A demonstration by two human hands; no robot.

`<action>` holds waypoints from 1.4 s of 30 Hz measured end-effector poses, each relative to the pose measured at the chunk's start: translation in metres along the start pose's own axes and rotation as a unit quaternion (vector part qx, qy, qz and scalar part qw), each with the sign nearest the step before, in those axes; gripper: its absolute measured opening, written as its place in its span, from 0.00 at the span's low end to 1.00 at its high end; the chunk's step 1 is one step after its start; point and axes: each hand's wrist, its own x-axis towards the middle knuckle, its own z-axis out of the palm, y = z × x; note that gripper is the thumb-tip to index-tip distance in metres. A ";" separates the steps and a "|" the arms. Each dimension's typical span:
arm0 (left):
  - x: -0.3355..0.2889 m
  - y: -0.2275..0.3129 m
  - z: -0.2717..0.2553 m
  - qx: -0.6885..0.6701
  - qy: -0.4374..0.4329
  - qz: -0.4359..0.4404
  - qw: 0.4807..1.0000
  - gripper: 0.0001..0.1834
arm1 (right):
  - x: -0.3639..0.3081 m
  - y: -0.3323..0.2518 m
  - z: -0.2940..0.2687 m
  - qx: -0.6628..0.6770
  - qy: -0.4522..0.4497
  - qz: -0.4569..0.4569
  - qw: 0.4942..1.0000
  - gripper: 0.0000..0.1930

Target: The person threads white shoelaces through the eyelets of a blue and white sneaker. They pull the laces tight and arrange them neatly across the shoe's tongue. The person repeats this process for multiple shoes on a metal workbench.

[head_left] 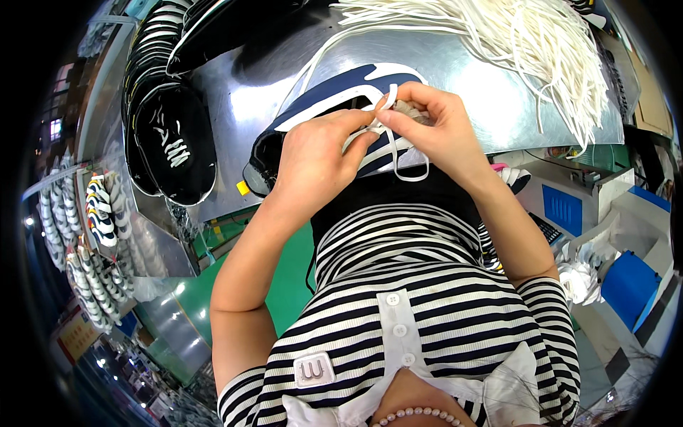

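Note:
A navy and white shoe upper (327, 99) lies on its side at the front of the metal table, its dark opening toward the left. My left hand (316, 160) is closed, thumb and fingertips pinched at the eyelet edge with a bit of white shoelace (411, 177) between them. Across from it, my right hand (445, 135) pinches the same lace between thumb and index finger, and a short end sticks up. The lace hangs in a loop below the upper. Pale material is partly tucked under my right fingers, and its kind is hidden.
A large bundle of white laces (498, 35) spreads over the far right of the metal table (235, 121). Stacked dark shoe uppers (174, 142) line the left. More uppers (103, 206) hang beyond the left edge. A blue bin (629, 290) stands at right.

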 end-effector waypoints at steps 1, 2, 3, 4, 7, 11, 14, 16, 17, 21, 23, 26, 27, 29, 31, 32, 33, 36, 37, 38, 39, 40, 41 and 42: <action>-0.001 -0.002 0.001 -0.002 0.013 0.006 1.000 0.13 | 0.000 -0.004 -0.003 0.036 -0.011 0.032 0.999 0.06; -0.002 -0.005 0.002 -0.004 0.026 0.012 1.000 0.12 | 0.000 -0.009 -0.007 0.072 -0.021 0.064 0.995 0.06; -0.003 -0.008 0.002 -0.005 0.039 0.018 0.999 0.12 | 0.001 -0.014 -0.012 0.107 -0.031 0.096 0.989 0.06; -0.003 -0.007 0.001 -0.014 0.025 0.007 1.000 0.13 | 0.003 -0.020 -0.024 0.069 -0.070 0.125 0.987 0.07; -0.001 -0.002 -0.005 -0.046 -0.020 -0.041 0.998 0.14 | 0.008 -0.016 -0.019 0.019 -0.069 0.093 0.993 0.08; 0.003 -0.001 -0.004 -0.052 -0.024 -0.054 0.997 0.13 | 0.018 -0.012 -0.016 0.033 -0.066 0.085 0.994 0.08; 0.005 0.000 0.004 0.006 0.002 -0.051 0.999 0.12 | 0.024 -0.001 -0.013 -0.010 -0.047 0.056 0.997 0.09; 0.007 -0.001 0.008 0.034 0.024 -0.055 0.998 0.13 | 0.022 -0.006 -0.008 0.011 -0.038 0.041 0.998 0.10; 0.007 -0.004 0.010 0.038 0.039 -0.052 0.997 0.14 | 0.019 -0.010 -0.006 0.022 -0.034 0.034 0.999 0.10; 0.012 -0.001 0.007 0.068 0.007 -0.087 0.994 0.17 | -0.005 -0.020 -0.014 -0.123 -0.042 0.063 0.990 0.11; 0.016 -0.001 0.008 0.082 0.001 -0.085 0.993 0.21 | -0.019 -0.015 -0.015 -0.148 -0.024 0.051 0.987 0.11; 0.020 -0.001 0.006 0.084 -0.023 -0.102 0.991 0.24 | -0.026 -0.015 -0.017 -0.161 -0.045 0.042 0.985 0.11; 0.020 0.001 0.006 0.086 -0.026 -0.111 0.990 0.24 | -0.028 -0.015 -0.016 -0.167 -0.055 0.041 0.984 0.11; 0.021 0.002 0.006 0.062 -0.026 -0.129 0.989 0.24 | -0.028 -0.015 -0.016 -0.158 -0.059 0.033 0.985 0.09; 0.022 0.002 0.007 0.055 -0.029 -0.138 0.988 0.23 | -0.027 -0.015 -0.018 -0.158 -0.069 0.034 0.985 0.09; 0.022 0.003 0.007 0.052 -0.029 -0.142 0.988 0.23 | -0.026 -0.015 -0.017 -0.151 -0.053 0.030 0.987 0.08; 0.022 0.003 0.007 0.047 -0.031 -0.148 0.987 0.23 | -0.025 -0.013 -0.018 -0.145 -0.057 0.019 0.988 0.09; 0.022 0.002 0.008 0.040 -0.039 -0.163 0.985 0.24 | -0.022 -0.010 -0.019 -0.136 -0.062 0.000 0.989 0.09; 0.022 0.001 0.008 0.041 -0.039 -0.163 0.985 0.24 | -0.022 -0.012 -0.019 -0.140 -0.059 0.002 0.988 0.09; 0.022 0.000 0.009 0.043 -0.039 -0.162 0.985 0.24 | -0.021 -0.013 -0.019 -0.144 -0.057 0.003 0.988 0.09; 0.022 0.000 0.009 0.044 -0.040 -0.162 0.985 0.25 | -0.020 -0.015 -0.020 -0.145 -0.062 0.011 0.987 0.09; 0.022 0.000 0.009 0.041 -0.037 -0.163 0.985 0.25 | -0.019 -0.016 -0.020 -0.147 -0.067 0.020 0.987 0.09; 0.021 0.000 0.009 0.038 -0.035 -0.164 0.985 0.25 | -0.018 -0.016 -0.021 -0.149 -0.073 0.028 0.986 0.09; 0.021 0.001 0.009 0.035 -0.033 -0.164 0.985 0.26 | -0.018 -0.015 -0.022 -0.151 -0.072 0.018 0.986 0.09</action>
